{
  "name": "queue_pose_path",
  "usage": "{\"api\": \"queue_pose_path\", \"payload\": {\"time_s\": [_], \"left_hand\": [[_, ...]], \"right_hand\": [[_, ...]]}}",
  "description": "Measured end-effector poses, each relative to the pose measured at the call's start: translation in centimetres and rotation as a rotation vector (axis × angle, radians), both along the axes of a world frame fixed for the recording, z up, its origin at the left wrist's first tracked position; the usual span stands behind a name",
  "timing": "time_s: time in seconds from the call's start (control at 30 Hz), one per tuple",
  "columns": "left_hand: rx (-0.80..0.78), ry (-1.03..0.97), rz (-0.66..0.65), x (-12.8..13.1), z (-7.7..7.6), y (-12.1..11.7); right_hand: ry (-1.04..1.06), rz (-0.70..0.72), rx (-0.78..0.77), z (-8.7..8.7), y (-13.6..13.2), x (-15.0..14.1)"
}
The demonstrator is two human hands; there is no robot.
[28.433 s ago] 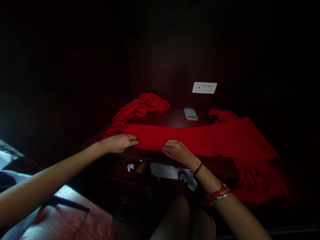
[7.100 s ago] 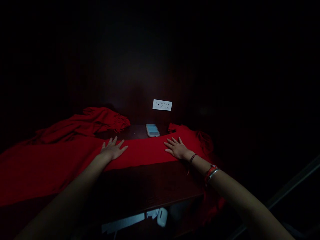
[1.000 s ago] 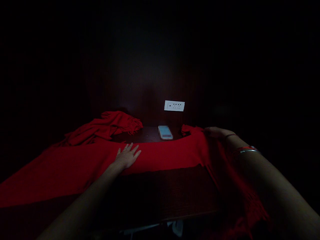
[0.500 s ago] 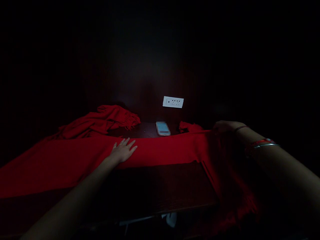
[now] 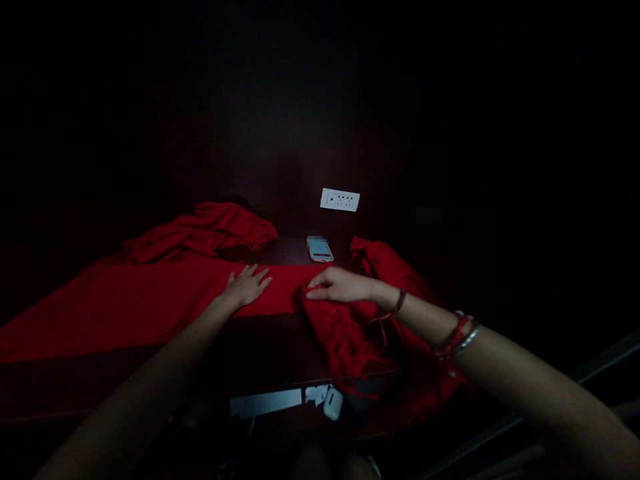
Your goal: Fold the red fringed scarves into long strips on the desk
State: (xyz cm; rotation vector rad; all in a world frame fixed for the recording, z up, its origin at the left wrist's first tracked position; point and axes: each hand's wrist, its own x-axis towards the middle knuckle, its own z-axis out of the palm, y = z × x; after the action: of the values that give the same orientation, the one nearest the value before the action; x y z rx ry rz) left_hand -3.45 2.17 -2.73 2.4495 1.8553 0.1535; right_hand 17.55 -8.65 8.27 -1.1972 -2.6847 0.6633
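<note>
A long red scarf [image 5: 125, 303] with fringed ends lies across a dark wooden table [image 5: 270, 347]. My left hand [image 5: 246, 285] rests flat on it, fingers spread, near the middle. My right hand [image 5: 336, 285] is closed on the scarf's right end, holding it lifted just right of my left hand, so the fringe [image 5: 345, 337] hangs down in front of the table edge. Bracelets sit on my right wrist.
A second red scarf [image 5: 205, 230] lies bunched at the back left. A phone [image 5: 320, 249] lies at the back of the table under a white wall socket [image 5: 340, 199]. Papers and a small white object [image 5: 333, 402] sit on a shelf below. The room is very dark.
My right hand has carried the scarf's right end from the far right in toward my left hand, folding it over. My left hand has stayed flat on the cloth.
</note>
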Motion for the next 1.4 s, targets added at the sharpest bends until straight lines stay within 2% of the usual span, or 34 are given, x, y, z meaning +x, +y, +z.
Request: {"api": "queue_pose_path", "payload": {"time_s": [0.07, 0.1, 0.17, 0.2, 0.3, 0.37, 0.4, 0.47, 0.57, 0.63, 0.77, 0.9, 1.03, 1.13, 1.23, 1.33, 1.4], "left_hand": [[0.027, -0.003, -0.011, -0.1, -0.1, 0.0], [0.042, -0.006, -0.027, -0.1, 0.0, -0.1], [0.070, -0.023, -0.081, 0.0, 0.1, -0.2], [0.083, -0.034, -0.113, 0.1, 0.1, -0.3], [0.097, -0.065, -0.198, 0.6, 0.3, -0.4], [0.064, -0.064, -0.218, 0.9, 0.3, -0.4], [0.038, -0.057, -0.219, 0.9, 0.3, -0.5], [-0.005, -0.037, -0.211, 0.9, 0.2, -0.5], [-0.020, -0.011, -0.209, 0.9, 0.1, -0.6], [-0.018, 0.001, -0.209, 0.9, 0.1, -0.5], [-0.024, 0.004, -0.191, 2.1, 0.0, 0.4], [-0.048, -0.004, -0.192, 5.1, 0.3, 2.3], [-0.081, -0.011, -0.212, 7.5, 1.3, 3.3], [-0.002, -0.027, -0.190, 6.6, 2.3, 2.6], [0.097, 0.007, -0.029, 3.7, 2.6, 1.1], [0.031, 0.092, 0.092, 1.3, 2.1, -0.3], [-0.033, 0.137, 0.072, 0.7, 1.7, -0.6]], "right_hand": [[0.057, 0.076, -0.211, -2.6, -0.4, -2.0], [0.086, 0.066, -0.322, -3.5, -0.4, -2.2], [0.120, -0.024, -0.360, -4.3, 0.1, -1.5], [0.113, -0.108, -0.276, -4.3, 0.6, -0.7], [-0.019, -0.401, 0.191, -4.0, 2.3, 2.5], [-0.119, -0.583, 0.356, -4.4, 3.4, 4.3], [-0.152, -0.664, 0.359, -4.8, 4.0, 5.0], [-0.176, -0.783, 0.265, -5.9, 4.8, 5.6], [-0.160, -0.840, 0.125, -7.2, 6.0, 5.6], [-0.150, -0.848, 0.096, -7.4, 6.8, 5.5], [-0.117, -0.918, 0.158, -6.9, 8.4, 6.4], [-0.112, -1.025, 0.266, -6.2, 9.7, 8.0], [-0.142, -1.103, 0.397, -6.9, 9.5, 7.6], [-0.162, -1.041, 0.561, -8.3, 8.4, 6.0], [-0.168, -0.820, 0.534, -9.4, 6.9, 4.3], [-0.202, -0.566, 0.471, -9.5, 5.7, 3.3], [-0.255, -0.476, 0.494, -9.2, 5.4, 3.0]]}}
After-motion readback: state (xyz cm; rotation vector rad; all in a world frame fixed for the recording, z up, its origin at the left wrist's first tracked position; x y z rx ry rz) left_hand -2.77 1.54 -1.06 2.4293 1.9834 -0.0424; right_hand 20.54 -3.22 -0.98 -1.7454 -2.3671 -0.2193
